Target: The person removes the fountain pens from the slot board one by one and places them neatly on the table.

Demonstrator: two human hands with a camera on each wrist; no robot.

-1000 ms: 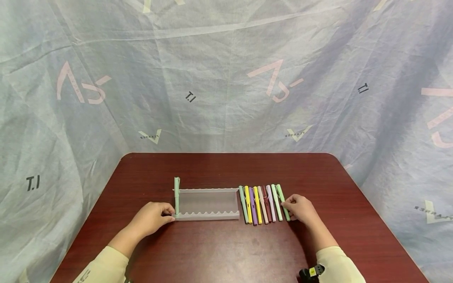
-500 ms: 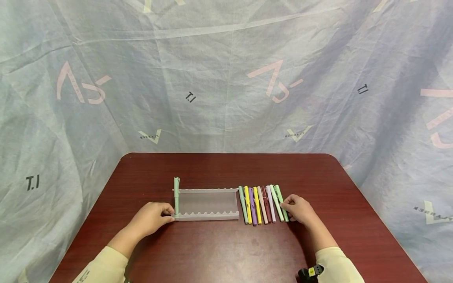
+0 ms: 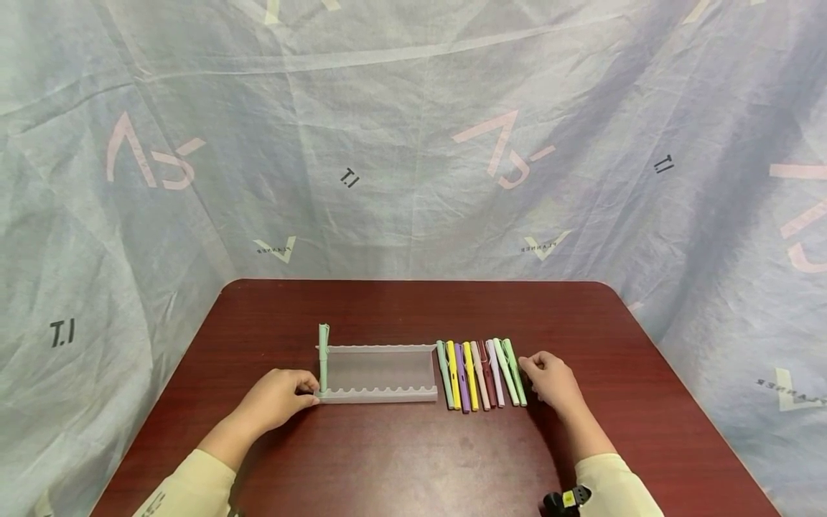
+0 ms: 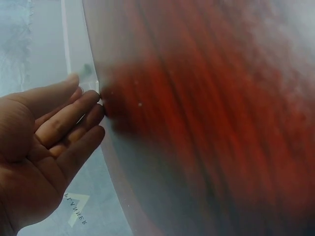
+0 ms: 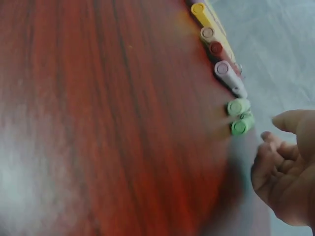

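My left hand (image 3: 284, 393) pinches the front left corner of a clear pen tray (image 3: 381, 396) with notched long edges. In the left wrist view my thumb and fingertips (image 4: 92, 98) meet at the tray's end. A mint-green capped pen (image 3: 323, 359) lies across the tray's leftmost notches. Right of the tray, several capped pens lie side by side in a row. At the row's right end are a pale green pen (image 3: 510, 377) and a brighter green pen (image 3: 515, 370), close together. My right hand (image 3: 549, 379), holding nothing, is just right of the brighter green pen, fingers loosely bent.
Other pens in the row are grey-green (image 3: 444, 375), yellow (image 3: 454, 375), purple (image 3: 462, 380), beige, dark red and lilac (image 3: 494, 373). They lie on a dark red wooden table (image 3: 400, 459). Printed grey cloth (image 3: 413, 143) hangs behind and beside it.
The brighter green pen has shifted left against the pale green one, which also moved slightly. My right hand has let go and drawn a little right. My left hand and the tray have stayed put.
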